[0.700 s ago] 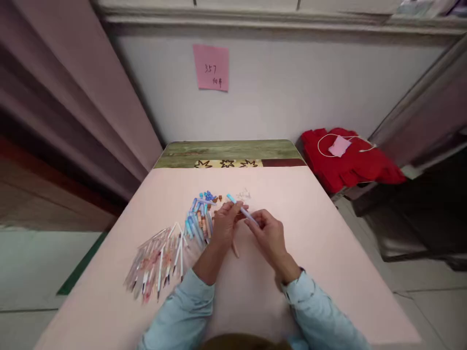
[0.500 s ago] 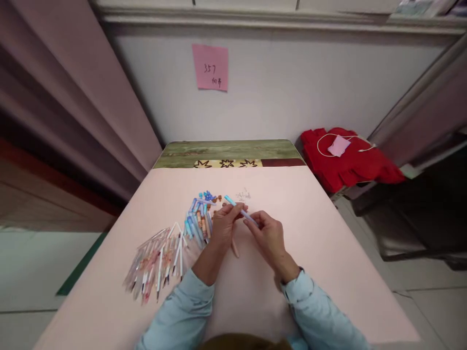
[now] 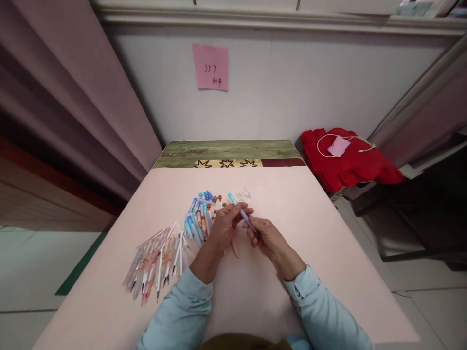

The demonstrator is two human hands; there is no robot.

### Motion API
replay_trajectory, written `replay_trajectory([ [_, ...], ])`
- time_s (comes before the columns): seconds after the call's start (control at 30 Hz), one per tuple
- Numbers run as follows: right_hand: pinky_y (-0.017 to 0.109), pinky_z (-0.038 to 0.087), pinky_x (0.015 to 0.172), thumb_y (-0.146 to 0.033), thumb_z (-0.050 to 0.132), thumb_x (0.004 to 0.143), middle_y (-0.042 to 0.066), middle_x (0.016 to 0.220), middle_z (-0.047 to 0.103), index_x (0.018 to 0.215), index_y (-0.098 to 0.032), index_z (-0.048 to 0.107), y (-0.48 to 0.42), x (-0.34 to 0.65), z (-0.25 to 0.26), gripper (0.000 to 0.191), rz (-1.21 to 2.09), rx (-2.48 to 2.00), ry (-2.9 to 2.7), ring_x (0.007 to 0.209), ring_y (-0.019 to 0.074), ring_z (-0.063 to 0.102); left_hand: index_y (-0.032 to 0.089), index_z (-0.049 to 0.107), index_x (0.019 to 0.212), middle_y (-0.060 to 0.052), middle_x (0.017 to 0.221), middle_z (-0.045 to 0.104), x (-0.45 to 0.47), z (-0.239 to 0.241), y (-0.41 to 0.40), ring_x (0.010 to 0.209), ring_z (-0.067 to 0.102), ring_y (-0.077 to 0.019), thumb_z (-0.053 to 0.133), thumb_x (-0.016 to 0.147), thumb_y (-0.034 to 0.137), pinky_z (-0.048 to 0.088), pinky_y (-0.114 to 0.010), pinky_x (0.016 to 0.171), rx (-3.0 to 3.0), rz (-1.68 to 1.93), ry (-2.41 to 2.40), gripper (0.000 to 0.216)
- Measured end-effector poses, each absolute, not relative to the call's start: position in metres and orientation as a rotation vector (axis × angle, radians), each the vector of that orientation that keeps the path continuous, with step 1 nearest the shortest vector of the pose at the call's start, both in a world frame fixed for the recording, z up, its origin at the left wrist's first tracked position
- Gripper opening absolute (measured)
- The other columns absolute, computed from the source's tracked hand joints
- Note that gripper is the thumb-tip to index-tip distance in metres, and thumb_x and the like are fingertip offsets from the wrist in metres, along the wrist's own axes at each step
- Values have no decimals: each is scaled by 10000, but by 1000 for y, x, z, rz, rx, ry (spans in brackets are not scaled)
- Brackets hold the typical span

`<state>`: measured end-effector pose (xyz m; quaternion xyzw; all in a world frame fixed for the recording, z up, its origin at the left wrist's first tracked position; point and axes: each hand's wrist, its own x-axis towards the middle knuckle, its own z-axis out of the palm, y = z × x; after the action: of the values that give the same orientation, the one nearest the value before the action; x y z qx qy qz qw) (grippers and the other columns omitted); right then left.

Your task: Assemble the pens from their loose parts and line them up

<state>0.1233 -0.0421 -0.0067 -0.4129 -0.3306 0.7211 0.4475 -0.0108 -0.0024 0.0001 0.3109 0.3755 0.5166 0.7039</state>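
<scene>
Over the table (image 3: pixel 314 223), a maybe whole pen (image 3: pixel 245 217) is finger-pinched by left hand (image 3: pixel 224 222) and right hand (image 3: pixel 269 237), loose parts (image 3: pixel 192 227) left.

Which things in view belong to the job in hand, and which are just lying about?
Likely the job's: pen, in left hand and right hand; blue tubes; white sticks; small blue bits.
Apparently lying about: red cloth; cable; wall note.

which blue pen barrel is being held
The turquoise-ended barrel, held by the left hand and right hand; the other blue barrels lie heaped on the table.
</scene>
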Motion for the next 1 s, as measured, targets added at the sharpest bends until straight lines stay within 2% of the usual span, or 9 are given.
replay_trajectory([
  [0.1,201,375,462,-514,656,833,-18,582,589,807,-159,663,-43,119,-8,356,1501,-1090,-955,464,83,484,129,722,949,-93,808,750,-9,-2,-3,670,671,-165,747,755,436,522,-298,682,669,1196,822,364],
  [0.27,223,421,543,-485,655,840,-12,625,629,863,-197,683,-46,120,-10,291,906,-1414,-1302,542,117,534,134,704,763,-68,775,733,-9,-6,-2,710,672,-156,794,712,345,525,-282,723,717,1226,872,235],
  [0.37,222,413,546,-489,655,841,-20,634,645,931,-217,689,-46,123,-12,288,727,-1502,-1433,543,123,547,139,715,765,-56,767,730,-10,-8,1,698,663,-139,797,699,337,518,-268,727,692,1280,948,224],
  [0.5,219,400,545,-473,621,871,-14,645,663,838,-219,677,-47,124,-12,263,634,-1534,-1490,537,121,552,140,715,747,-47,747,723,-12,-7,4,669,645,-122,799,685,343,499,-242,686,692,1343,1016,228],
  [0.63,215,401,556,-416,589,895,-10,647,663,840,-218,676,-47,124,-9,223,617,-1532,-1532,556,126,571,143,710,735,-39,730,708,-11,-6,4,691,648,-135,796,686,340,509,-271,729,716,1347,975,221],
  [0.87,232,481,565,-445,545,903,7,633,658,823,-198,668,-46,123,-10,287,1172,-1320,-1290,564,144,613,143,706,739,-43,730,703,-15,-5,5,708,646,-136,753,751,356,502,-263,750,839,1319,913,219],
  [1.0,238,442,560,-472,578,881,13,649,670,837,-210,693,-46,123,-10,289,992,-1447,-1443,574,148,595,147,713,736,-37,706,700,-16,-5,3,678,643,-137,748,748,362,503,-259,718,887,1262,994,219],
])
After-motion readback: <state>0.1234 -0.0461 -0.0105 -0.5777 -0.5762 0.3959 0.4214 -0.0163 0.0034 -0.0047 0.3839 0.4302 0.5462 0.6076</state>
